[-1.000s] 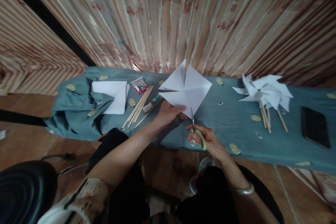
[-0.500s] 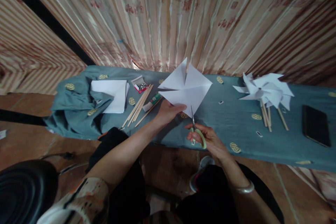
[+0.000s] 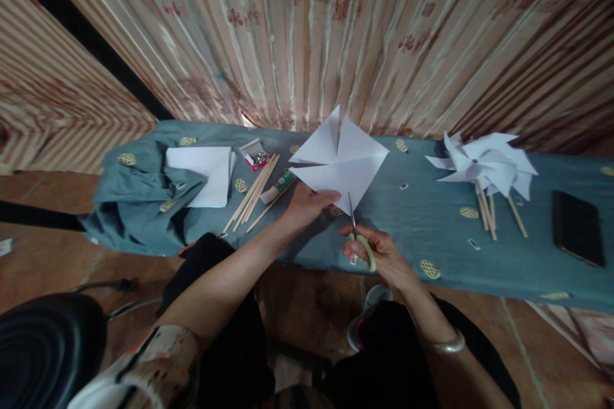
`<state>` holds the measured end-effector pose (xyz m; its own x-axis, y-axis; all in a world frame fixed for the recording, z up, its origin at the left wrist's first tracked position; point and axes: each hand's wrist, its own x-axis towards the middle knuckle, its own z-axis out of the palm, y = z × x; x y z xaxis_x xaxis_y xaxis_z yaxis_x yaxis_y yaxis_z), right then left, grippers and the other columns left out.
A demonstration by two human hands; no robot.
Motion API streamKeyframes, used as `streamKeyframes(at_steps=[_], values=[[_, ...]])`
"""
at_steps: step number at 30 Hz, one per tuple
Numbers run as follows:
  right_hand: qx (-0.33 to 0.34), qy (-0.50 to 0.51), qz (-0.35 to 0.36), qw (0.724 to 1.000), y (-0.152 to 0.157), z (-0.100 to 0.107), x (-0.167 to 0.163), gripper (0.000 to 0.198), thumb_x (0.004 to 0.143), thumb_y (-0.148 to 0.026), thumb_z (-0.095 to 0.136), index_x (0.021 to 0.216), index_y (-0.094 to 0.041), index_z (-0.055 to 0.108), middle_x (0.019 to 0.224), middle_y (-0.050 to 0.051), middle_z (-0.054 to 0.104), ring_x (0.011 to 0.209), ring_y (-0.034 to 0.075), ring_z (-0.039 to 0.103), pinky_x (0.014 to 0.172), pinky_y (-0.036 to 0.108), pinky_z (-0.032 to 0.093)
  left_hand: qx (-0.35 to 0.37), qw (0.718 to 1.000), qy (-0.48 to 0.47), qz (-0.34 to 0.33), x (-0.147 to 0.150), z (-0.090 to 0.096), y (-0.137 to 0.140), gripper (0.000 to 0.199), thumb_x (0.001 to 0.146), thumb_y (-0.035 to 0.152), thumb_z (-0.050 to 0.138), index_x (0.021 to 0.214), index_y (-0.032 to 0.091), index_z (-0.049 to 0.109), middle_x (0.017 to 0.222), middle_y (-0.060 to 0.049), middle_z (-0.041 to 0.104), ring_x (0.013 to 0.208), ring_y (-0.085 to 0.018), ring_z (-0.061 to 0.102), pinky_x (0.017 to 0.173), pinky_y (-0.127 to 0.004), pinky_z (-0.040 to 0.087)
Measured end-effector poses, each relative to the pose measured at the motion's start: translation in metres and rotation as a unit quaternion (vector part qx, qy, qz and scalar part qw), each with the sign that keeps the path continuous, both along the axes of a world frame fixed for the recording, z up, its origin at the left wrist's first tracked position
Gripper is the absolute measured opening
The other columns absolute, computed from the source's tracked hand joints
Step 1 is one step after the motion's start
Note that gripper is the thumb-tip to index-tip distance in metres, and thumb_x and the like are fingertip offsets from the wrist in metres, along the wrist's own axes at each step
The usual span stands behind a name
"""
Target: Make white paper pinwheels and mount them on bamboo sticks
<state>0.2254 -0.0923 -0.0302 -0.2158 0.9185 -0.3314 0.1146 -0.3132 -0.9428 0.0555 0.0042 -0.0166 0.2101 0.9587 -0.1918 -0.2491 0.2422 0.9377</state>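
My left hand [image 3: 309,202] pinches a square sheet of white paper [image 3: 362,153] near its lower corner, thumb on top and fingers beneath. The sheet is held up like a diamond above the cloth, with slits running inward from its top and left corners. In my right hand [image 3: 377,249] are scissors [image 3: 366,250] with pale green handles, fingers closed around the loops. Their blades reach into the sheet's bottom corner, just right of my left thumb. How far the blades are apart is hard to make out.
A blue-green cloth [image 3: 412,217] covers the narrow table. To the left lie wooden sticks [image 3: 254,195], a glue tube [image 3: 284,183], a small box of metal pins [image 3: 258,156] and stacked white paper [image 3: 215,172]. Paper pinwheels [image 3: 484,163] and a dark phone [image 3: 578,228] lie to the right.
The scissor blades have shifted very slightly up and left in the paper's bottom corner. Both hands otherwise stay almost where they were, and the sheet is barely moved.
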Motion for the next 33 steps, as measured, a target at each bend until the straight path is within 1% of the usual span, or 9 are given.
streamKeyframes(at_steps=[6, 14, 17, 21, 26, 29, 33], values=[[-0.009, 0.000, -0.008, 1.000, 0.0009, 0.0019, -0.0018, 0.052, 0.072, -0.062, 0.076, 0.099, -0.018, 0.069, 0.070, -0.001, 0.062, 0.061, 0.012, 0.054, 0.058, 0.025, 0.043, -0.017, 1.000, -0.001, 0.002, -0.0014, 0.0030, -0.0010, 0.015, 0.062, 0.019, 0.077, 0.075, 0.017, 0.070, 0.073, -0.001, 0.069, 0.067, -0.015, 0.059, 0.066, -0.029, 0.049], [-0.011, -0.008, -0.015, 1.000, 0.0020, 0.0006, -0.0031, 0.053, 0.069, -0.062, 0.078, 0.099, -0.019, 0.071, 0.066, -0.002, 0.060, 0.059, 0.012, 0.053, 0.055, 0.025, 0.042, -0.014, 1.000, -0.003, 0.007, -0.0020, -0.0006, 0.0023, 0.021, 0.058, 0.022, 0.079, 0.075, 0.014, 0.069, 0.071, -0.003, 0.070, 0.064, -0.015, 0.061, 0.063, -0.029, 0.049], [-0.022, 0.002, -0.022, 1.000, 0.0018, -0.0007, -0.0038, 0.054, 0.068, -0.062, 0.079, 0.100, -0.018, 0.070, 0.064, -0.003, 0.058, 0.057, 0.011, 0.052, 0.055, 0.025, 0.041, -0.012, 1.000, 0.006, 0.007, -0.0021, -0.0016, 0.0031, 0.020, 0.058, 0.022, 0.080, 0.074, 0.014, 0.069, 0.071, -0.003, 0.070, 0.064, -0.015, 0.061, 0.063, -0.029, 0.049], [-0.035, 0.009, -0.035, 0.999, 0.0017, -0.0016, -0.0051, 0.055, 0.065, -0.060, 0.081, 0.100, -0.019, 0.071, 0.062, -0.004, 0.056, 0.056, 0.010, 0.051, 0.054, 0.024, 0.042, -0.012, 1.000, -0.006, 0.006, -0.0024, -0.0009, 0.0030, 0.016, 0.060, 0.018, 0.078, 0.073, 0.014, 0.070, 0.071, -0.003, 0.071, 0.064, -0.015, 0.061, 0.063, -0.029, 0.049], [-0.048, 0.014, -0.041, 0.998, 0.0027, -0.0019, -0.0061, 0.057, 0.061, -0.062, 0.082, 0.098, -0.019, 0.072, 0.062, -0.004, 0.056, 0.055, 0.010, 0.052, 0.052, 0.024, 0.043, -0.010, 1.000, -0.013, -0.004, -0.0030, -0.0003, 0.0031, 0.020, 0.060, 0.021, 0.079, 0.076, 0.015, 0.069, 0.071, -0.002, 0.069, 0.062, -0.014, 0.062, 0.063, -0.029, 0.050], [-0.037, 0.007, -0.043, 0.998, 0.0027, -0.0015, -0.0057, 0.056, 0.063, -0.063, 0.081, 0.098, -0.019, 0.072, 0.062, -0.003, 0.057, 0.056, 0.011, 0.053, 0.053, 0.024, 0.044, -0.008, 1.000, -0.012, -0.003, -0.0030, -0.0005, 0.0020, 0.023, 0.058, 0.022, 0.080, 0.077, 0.015, 0.069, 0.072, -0.002, 0.070, 0.062, -0.014, 0.062, 0.063, -0.028, 0.050], [-0.024, 0.002, -0.044, 0.999, 0.0024, -0.0011, -0.0040, 0.054, 0.066, -0.060, 0.081, 0.099, -0.019, 0.072, 0.063, -0.003, 0.058, 0.057, 0.012, 0.052, 0.053, 0.024, 0.042, -0.004, 1.000, -0.003, -0.028, -0.0017, -0.0020, -0.0012, 0.021, 0.058, 0.023, 0.080, 0.074, 0.014, 0.069, 0.067, -0.002, 0.069, 0.061, -0.014, 0.061, 0.062, -0.027, 0.051]])
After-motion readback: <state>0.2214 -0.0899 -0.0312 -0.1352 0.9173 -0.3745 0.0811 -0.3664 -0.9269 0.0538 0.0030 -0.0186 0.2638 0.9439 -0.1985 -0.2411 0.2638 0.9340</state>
